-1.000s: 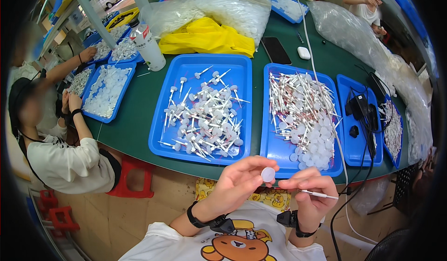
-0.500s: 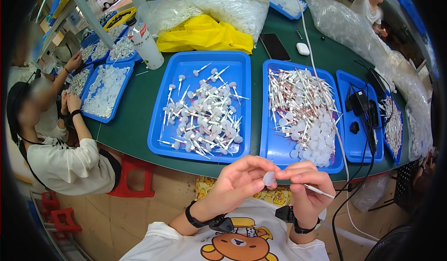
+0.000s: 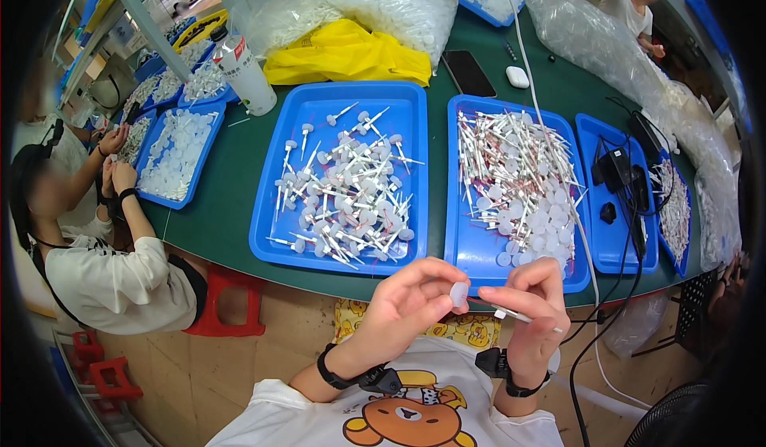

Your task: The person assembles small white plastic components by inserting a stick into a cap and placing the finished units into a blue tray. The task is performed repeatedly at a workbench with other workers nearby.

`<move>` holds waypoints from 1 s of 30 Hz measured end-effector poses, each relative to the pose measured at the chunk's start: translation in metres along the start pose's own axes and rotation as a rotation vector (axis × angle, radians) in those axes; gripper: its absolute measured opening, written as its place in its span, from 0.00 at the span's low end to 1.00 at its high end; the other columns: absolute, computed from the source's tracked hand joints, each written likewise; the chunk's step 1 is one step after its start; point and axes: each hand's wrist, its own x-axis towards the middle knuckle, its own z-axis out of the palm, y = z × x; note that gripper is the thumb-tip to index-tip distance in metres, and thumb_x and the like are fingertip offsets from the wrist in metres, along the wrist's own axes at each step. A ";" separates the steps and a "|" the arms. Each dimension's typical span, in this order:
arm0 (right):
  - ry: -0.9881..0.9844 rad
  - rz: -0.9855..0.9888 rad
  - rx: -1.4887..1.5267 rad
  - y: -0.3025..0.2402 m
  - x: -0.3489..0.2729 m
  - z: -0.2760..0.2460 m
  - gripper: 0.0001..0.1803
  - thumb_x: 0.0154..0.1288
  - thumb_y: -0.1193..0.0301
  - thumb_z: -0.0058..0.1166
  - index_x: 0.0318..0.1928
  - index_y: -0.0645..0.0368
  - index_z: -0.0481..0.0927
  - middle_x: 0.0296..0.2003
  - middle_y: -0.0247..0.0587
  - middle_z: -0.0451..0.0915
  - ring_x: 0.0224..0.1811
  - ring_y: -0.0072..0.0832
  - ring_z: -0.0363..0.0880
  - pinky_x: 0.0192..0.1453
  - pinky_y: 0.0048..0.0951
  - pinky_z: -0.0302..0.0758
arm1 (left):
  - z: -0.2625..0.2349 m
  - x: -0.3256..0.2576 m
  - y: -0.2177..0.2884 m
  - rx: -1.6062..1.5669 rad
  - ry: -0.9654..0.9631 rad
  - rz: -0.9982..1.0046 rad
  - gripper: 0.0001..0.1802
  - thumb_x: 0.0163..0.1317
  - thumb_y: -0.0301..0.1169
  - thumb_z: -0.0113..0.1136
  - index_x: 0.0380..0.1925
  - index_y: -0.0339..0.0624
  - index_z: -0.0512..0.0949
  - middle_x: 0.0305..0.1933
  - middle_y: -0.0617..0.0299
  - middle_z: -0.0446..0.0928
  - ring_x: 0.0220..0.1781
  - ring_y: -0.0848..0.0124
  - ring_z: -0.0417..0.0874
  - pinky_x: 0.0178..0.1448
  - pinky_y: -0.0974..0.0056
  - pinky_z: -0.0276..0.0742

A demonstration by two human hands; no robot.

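Observation:
In front of my chest, my left hand (image 3: 416,297) pinches a small translucent white disc (image 3: 459,294) between thumb and fingers. My right hand (image 3: 533,307), just to its right, has its fingers closed on a thin white stick-shaped part (image 3: 515,315) with a wider white end. A thin dark strand (image 3: 480,300) spans the gap between the two hands; what it joins is too small to tell. Beyond my hands, a blue tray (image 3: 455,247) holds loose white sticks and translucent discs. Left of it, another blue tray (image 3: 263,243) carries sticks with discs fitted on them.
A white cable (image 3: 586,247) crosses the right tray. Black adapters (image 3: 614,172) and cords lie in a narrow blue tray. A phone (image 3: 469,73), a bottle (image 3: 246,76) and a yellow bag (image 3: 347,54) stand farther back. At left, people work beside more trays.
My right hand has drawn slightly away from the disc, and the stick has tilted and shifted left in its fingers. My left hand keeps the disc nearly in place.

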 end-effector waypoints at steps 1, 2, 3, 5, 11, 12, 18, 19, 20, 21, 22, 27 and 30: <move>-0.003 -0.002 -0.016 0.001 -0.001 -0.002 0.37 0.77 0.43 0.31 0.42 0.59 0.89 0.26 0.33 0.75 0.30 0.27 0.68 0.36 0.29 0.62 | 0.000 0.000 0.000 -0.001 0.004 -0.005 0.15 0.67 0.28 0.57 0.51 0.33 0.71 0.51 0.54 0.71 0.50 0.68 0.77 0.55 0.62 0.74; -0.035 -0.014 0.007 0.003 -0.001 -0.004 0.36 0.76 0.44 0.33 0.42 0.59 0.88 0.26 0.33 0.73 0.29 0.27 0.68 0.35 0.28 0.62 | -0.001 0.000 0.000 -0.003 -0.002 -0.014 0.15 0.67 0.28 0.57 0.51 0.33 0.71 0.50 0.55 0.71 0.49 0.68 0.77 0.54 0.63 0.74; -0.067 -0.027 0.029 0.006 0.000 -0.006 0.35 0.76 0.45 0.35 0.43 0.60 0.88 0.25 0.32 0.72 0.29 0.27 0.67 0.35 0.28 0.62 | -0.001 0.000 0.000 -0.006 -0.007 -0.023 0.15 0.68 0.28 0.56 0.51 0.33 0.71 0.50 0.55 0.71 0.49 0.69 0.77 0.54 0.63 0.74; -0.120 -0.048 0.073 0.008 0.001 -0.008 0.30 0.75 0.49 0.40 0.44 0.61 0.87 0.24 0.32 0.72 0.28 0.27 0.67 0.34 0.28 0.62 | -0.001 0.001 0.000 -0.007 -0.013 -0.040 0.15 0.68 0.28 0.56 0.51 0.33 0.72 0.50 0.56 0.71 0.49 0.69 0.77 0.54 0.64 0.74; -0.194 -0.078 0.117 0.006 0.009 -0.010 0.10 0.59 0.76 0.62 0.43 0.64 0.85 0.30 0.40 0.81 0.29 0.31 0.75 0.35 0.30 0.70 | -0.006 0.003 -0.005 -0.020 -0.057 -0.035 0.14 0.70 0.25 0.54 0.53 0.33 0.71 0.50 0.59 0.73 0.51 0.72 0.77 0.56 0.65 0.75; -0.189 -0.066 0.115 0.005 0.009 -0.010 0.12 0.56 0.80 0.63 0.42 0.64 0.84 0.31 0.41 0.83 0.30 0.32 0.77 0.35 0.30 0.72 | -0.002 0.003 -0.003 -0.005 -0.030 -0.048 0.14 0.69 0.26 0.55 0.52 0.32 0.72 0.49 0.58 0.72 0.50 0.71 0.77 0.55 0.64 0.75; -0.164 -0.017 0.073 0.003 0.011 -0.012 0.13 0.48 0.84 0.69 0.37 0.65 0.84 0.31 0.42 0.85 0.32 0.35 0.83 0.37 0.30 0.78 | 0.000 0.004 -0.001 0.059 -0.009 -0.011 0.13 0.66 0.23 0.56 0.49 0.29 0.74 0.48 0.56 0.72 0.50 0.69 0.78 0.54 0.63 0.76; -0.183 -0.020 0.028 0.001 0.013 -0.013 0.13 0.48 0.84 0.69 0.37 0.65 0.84 0.31 0.41 0.85 0.32 0.35 0.83 0.37 0.30 0.79 | 0.000 0.004 -0.001 0.071 -0.002 0.000 0.12 0.66 0.22 0.56 0.49 0.29 0.75 0.48 0.56 0.73 0.50 0.68 0.78 0.54 0.63 0.76; -0.177 -0.048 0.001 0.001 0.012 -0.012 0.13 0.48 0.83 0.69 0.37 0.65 0.84 0.31 0.41 0.85 0.32 0.35 0.84 0.38 0.31 0.79 | 0.000 0.004 -0.001 0.087 0.003 0.016 0.13 0.65 0.21 0.57 0.49 0.28 0.75 0.48 0.55 0.73 0.49 0.68 0.79 0.54 0.63 0.76; -0.171 -0.075 -0.026 0.001 0.012 -0.011 0.13 0.48 0.83 0.70 0.36 0.65 0.84 0.31 0.41 0.85 0.33 0.35 0.84 0.38 0.32 0.80 | 0.000 0.004 -0.001 0.103 0.009 0.031 0.13 0.64 0.21 0.58 0.49 0.28 0.76 0.48 0.55 0.73 0.49 0.68 0.79 0.54 0.63 0.77; -0.164 -0.102 -0.053 0.000 0.012 -0.010 0.12 0.48 0.83 0.70 0.36 0.65 0.84 0.31 0.41 0.85 0.33 0.35 0.84 0.38 0.32 0.80 | 0.000 0.004 -0.001 0.119 0.014 0.045 0.14 0.64 0.20 0.60 0.49 0.27 0.77 0.47 0.55 0.74 0.48 0.68 0.80 0.54 0.63 0.77; -0.110 -0.186 -0.138 -0.003 0.007 -0.003 0.13 0.47 0.84 0.69 0.36 0.66 0.84 0.31 0.43 0.85 0.32 0.36 0.84 0.38 0.32 0.81 | -0.008 0.002 -0.001 0.214 -0.038 0.180 0.16 0.60 0.17 0.64 0.50 0.28 0.79 0.48 0.54 0.75 0.50 0.68 0.80 0.56 0.65 0.79; -0.102 -0.195 -0.128 -0.002 0.005 -0.001 0.12 0.48 0.84 0.68 0.36 0.67 0.83 0.31 0.44 0.84 0.32 0.36 0.83 0.37 0.32 0.81 | -0.007 0.001 0.003 0.362 -0.034 0.255 0.17 0.57 0.16 0.67 0.49 0.30 0.81 0.46 0.54 0.77 0.48 0.69 0.81 0.53 0.66 0.80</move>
